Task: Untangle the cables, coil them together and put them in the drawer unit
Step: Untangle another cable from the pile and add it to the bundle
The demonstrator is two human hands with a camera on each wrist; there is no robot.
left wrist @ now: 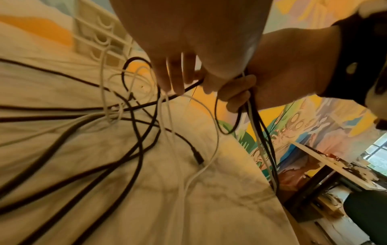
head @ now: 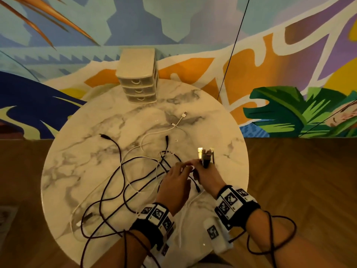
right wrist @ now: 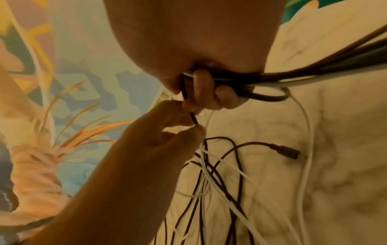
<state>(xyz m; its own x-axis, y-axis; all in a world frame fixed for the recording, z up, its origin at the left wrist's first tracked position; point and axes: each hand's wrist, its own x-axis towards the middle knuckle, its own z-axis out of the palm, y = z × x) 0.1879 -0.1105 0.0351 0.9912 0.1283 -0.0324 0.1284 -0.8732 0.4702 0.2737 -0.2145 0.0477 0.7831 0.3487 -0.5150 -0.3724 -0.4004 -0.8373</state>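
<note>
Black cables [head: 116, 171] and white cables [head: 154, 132] lie tangled across a round marble table [head: 77, 161]. My right hand [head: 201, 170] grips a bunch of black and white cable ends, their plugs [head: 204, 154] sticking up above the fist. The right wrist view shows its fingers [right wrist: 207, 92] curled round that bunch [right wrist: 272, 79]. Right beside it, my left hand [head: 184, 166] pinches a black cable [right wrist: 193, 118] between thumb and fingertips [right wrist: 188, 129]. From there strands hang down to the tangle [left wrist: 130, 107]. The cream drawer unit [head: 138, 82] stands at the table's far edge, all three drawers closed.
A loose black plug [head: 167, 140] and a white USB plug [head: 184, 114] lie beyond my hands. Black cords [head: 280, 238] loop round my forearms past the table's near edge. A thin black wire [head: 231, 51] hangs along the painted wall. Wooden floor surrounds the table.
</note>
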